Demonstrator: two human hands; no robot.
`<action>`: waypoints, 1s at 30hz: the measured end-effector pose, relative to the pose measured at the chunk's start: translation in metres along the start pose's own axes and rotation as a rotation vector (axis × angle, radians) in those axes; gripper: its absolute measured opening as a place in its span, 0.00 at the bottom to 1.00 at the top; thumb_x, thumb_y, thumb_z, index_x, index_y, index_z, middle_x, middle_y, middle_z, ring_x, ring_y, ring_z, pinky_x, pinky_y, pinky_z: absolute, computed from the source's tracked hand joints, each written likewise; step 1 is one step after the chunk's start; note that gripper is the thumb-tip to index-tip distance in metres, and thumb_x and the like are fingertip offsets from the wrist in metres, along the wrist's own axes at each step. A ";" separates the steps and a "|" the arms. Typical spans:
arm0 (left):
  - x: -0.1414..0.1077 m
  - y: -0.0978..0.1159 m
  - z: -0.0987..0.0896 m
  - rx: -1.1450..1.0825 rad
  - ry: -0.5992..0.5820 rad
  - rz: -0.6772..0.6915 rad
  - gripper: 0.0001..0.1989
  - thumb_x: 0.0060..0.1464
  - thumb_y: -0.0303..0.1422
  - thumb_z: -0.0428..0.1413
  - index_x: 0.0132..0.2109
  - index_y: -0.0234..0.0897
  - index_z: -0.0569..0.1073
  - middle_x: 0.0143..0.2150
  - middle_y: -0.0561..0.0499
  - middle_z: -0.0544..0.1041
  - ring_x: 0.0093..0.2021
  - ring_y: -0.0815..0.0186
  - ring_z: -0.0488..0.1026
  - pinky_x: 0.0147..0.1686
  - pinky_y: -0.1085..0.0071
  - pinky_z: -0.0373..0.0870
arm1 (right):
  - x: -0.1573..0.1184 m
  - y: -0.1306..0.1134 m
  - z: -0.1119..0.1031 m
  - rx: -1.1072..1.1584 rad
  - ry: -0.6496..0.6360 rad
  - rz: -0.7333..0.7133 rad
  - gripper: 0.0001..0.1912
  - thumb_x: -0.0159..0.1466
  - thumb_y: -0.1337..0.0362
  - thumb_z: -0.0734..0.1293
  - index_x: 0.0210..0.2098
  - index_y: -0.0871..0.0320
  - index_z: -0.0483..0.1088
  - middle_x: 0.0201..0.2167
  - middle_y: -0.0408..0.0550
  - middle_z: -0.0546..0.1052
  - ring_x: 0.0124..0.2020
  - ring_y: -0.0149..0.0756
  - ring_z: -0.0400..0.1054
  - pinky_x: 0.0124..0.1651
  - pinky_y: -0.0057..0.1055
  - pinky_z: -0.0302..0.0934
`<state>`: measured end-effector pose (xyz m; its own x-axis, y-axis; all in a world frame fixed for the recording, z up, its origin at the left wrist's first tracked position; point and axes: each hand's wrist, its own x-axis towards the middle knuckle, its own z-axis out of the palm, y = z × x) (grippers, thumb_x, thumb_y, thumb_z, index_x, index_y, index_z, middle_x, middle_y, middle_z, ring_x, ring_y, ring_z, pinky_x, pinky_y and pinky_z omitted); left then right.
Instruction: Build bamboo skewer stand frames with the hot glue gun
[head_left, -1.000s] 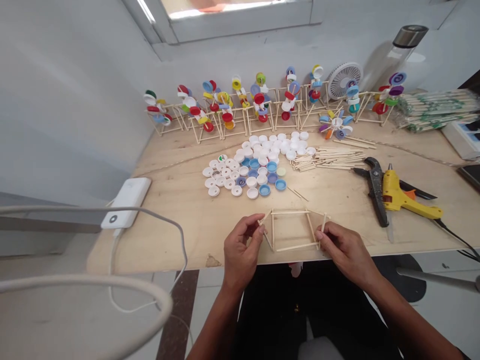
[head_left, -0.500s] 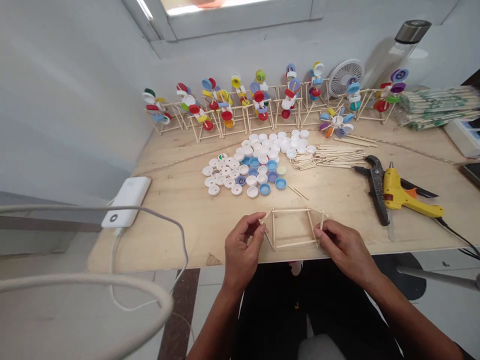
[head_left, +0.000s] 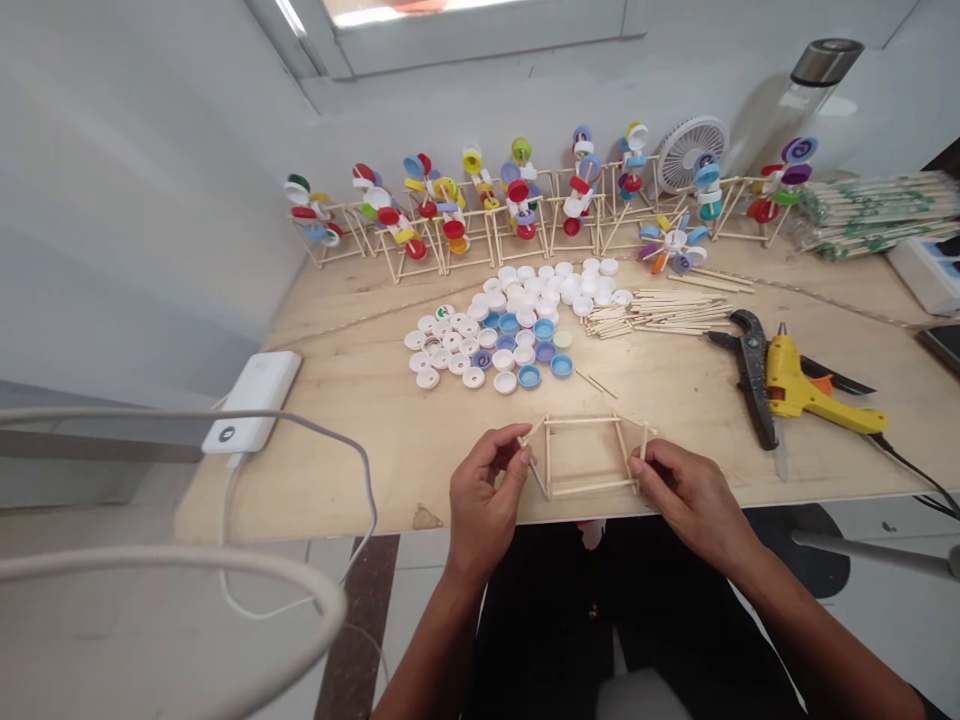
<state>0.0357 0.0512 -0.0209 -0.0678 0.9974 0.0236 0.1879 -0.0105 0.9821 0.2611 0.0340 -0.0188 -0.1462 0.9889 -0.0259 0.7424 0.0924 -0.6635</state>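
Note:
A small frame of thin wooden sticks point(head_left: 590, 489) rests at the table's front edge, a rectangle with slanting sticks joined at its left and right ends. My left hand point(head_left: 487, 490) pinches the stick joint at the frame's left end between thumb and fingertips. At the right end my right hand point(head_left: 694, 495) pinches a short upright stick. Beyond the frame lie two loose thin sticks point(head_left: 596, 383) and a spread of white and blue bottle caps point(head_left: 505, 383), some white ones with a hole in the middle.
Stick stands with colourful cap wheels point(head_left: 454, 232) line the back. A pile of sticks point(head_left: 675, 312), black-handled cutters point(head_left: 754, 375) and a yellow glue gun point(head_left: 795, 385) lie right. A white power bank point(head_left: 255, 400) with a cable point(head_left: 360, 460) is left. A small fan point(head_left: 691, 155) stands behind.

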 end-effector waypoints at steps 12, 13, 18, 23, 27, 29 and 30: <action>-0.001 0.003 0.000 0.005 -0.018 0.014 0.10 0.54 0.32 0.56 0.45 0.37 0.73 0.34 0.52 0.75 0.33 0.69 0.72 0.35 0.73 0.69 | 0.001 -0.004 0.000 -0.019 0.004 -0.015 0.17 0.67 0.56 0.56 0.25 0.57 0.61 0.20 0.39 0.62 0.22 0.28 0.58 0.27 0.26 0.51; -0.001 0.003 0.000 0.012 -0.020 0.017 0.10 0.54 0.32 0.56 0.45 0.37 0.73 0.34 0.52 0.75 0.34 0.69 0.72 0.35 0.73 0.69 | 0.001 -0.004 -0.001 -0.018 0.006 -0.013 0.17 0.67 0.56 0.56 0.24 0.57 0.61 0.20 0.38 0.62 0.22 0.28 0.58 0.27 0.26 0.50; -0.001 0.004 0.000 0.027 -0.027 0.029 0.11 0.54 0.32 0.56 0.45 0.38 0.74 0.35 0.52 0.75 0.33 0.69 0.72 0.35 0.73 0.69 | 0.001 -0.006 -0.002 -0.030 0.018 -0.027 0.17 0.67 0.56 0.56 0.24 0.57 0.61 0.19 0.37 0.60 0.21 0.27 0.56 0.27 0.25 0.49; -0.001 0.003 0.000 0.021 -0.027 0.023 0.11 0.54 0.32 0.55 0.45 0.38 0.74 0.35 0.51 0.75 0.33 0.69 0.72 0.34 0.73 0.69 | 0.000 -0.007 -0.001 -0.025 0.030 -0.026 0.17 0.67 0.57 0.57 0.24 0.57 0.61 0.19 0.38 0.61 0.21 0.27 0.56 0.27 0.25 0.50; -0.001 0.003 0.000 0.025 -0.026 0.026 0.11 0.54 0.32 0.55 0.45 0.38 0.74 0.35 0.51 0.75 0.33 0.69 0.72 0.34 0.73 0.69 | -0.001 -0.007 0.001 -0.039 0.049 -0.032 0.16 0.67 0.57 0.56 0.25 0.57 0.62 0.20 0.38 0.63 0.22 0.27 0.57 0.27 0.25 0.50; -0.001 0.003 0.000 0.029 -0.024 0.029 0.11 0.54 0.32 0.55 0.45 0.37 0.74 0.34 0.51 0.75 0.33 0.69 0.72 0.34 0.73 0.69 | -0.002 -0.007 0.002 -0.045 0.066 -0.037 0.16 0.67 0.57 0.56 0.26 0.57 0.62 0.20 0.39 0.64 0.22 0.28 0.57 0.27 0.25 0.50; -0.001 0.003 0.000 0.030 -0.024 0.030 0.11 0.54 0.32 0.55 0.45 0.37 0.74 0.34 0.52 0.75 0.34 0.69 0.72 0.34 0.73 0.69 | -0.002 -0.007 0.002 -0.047 0.072 -0.040 0.15 0.67 0.57 0.56 0.26 0.57 0.63 0.20 0.39 0.64 0.22 0.28 0.57 0.27 0.25 0.51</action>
<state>0.0366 0.0497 -0.0179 -0.0387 0.9981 0.0487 0.2185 -0.0391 0.9751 0.2546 0.0312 -0.0157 -0.1303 0.9899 0.0550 0.7672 0.1358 -0.6268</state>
